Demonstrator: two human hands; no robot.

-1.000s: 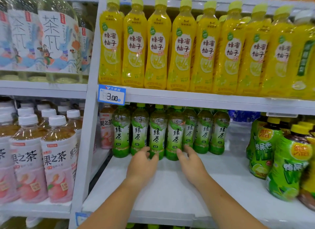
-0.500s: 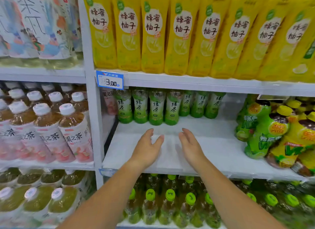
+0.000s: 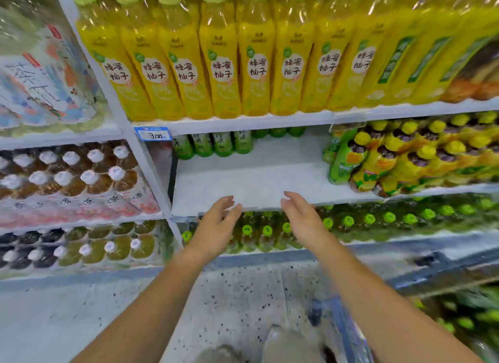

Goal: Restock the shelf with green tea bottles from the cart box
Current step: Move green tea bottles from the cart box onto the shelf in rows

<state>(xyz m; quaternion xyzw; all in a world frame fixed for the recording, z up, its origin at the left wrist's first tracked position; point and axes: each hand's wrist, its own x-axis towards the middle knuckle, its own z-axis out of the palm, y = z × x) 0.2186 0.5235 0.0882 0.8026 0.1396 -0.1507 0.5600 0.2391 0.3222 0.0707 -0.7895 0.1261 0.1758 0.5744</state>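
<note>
In the head view, the green tea bottles (image 3: 213,145) are standing in a row at the very back of the middle shelf (image 3: 256,179). The white board in front of them is lying bare, probably because the older stock is being kept back so that fresh rows can fill the front.

The left hand (image 3: 216,225) and right hand (image 3: 302,219) are hovering just before the shelf's front edge. They are apart, palms facing each other, fingers loose, and holding nothing, so I judge a fresh load is needed next.

At lower right the blue-framed cart (image 3: 343,322) is sitting beside the person. Blurred green caps are showing past it, likely the box stock, though the blur is hiding the box itself.

Yellow honey-pomelo bottles (image 3: 221,71) are crowding the shelf above, limiting headroom for placing.
</note>
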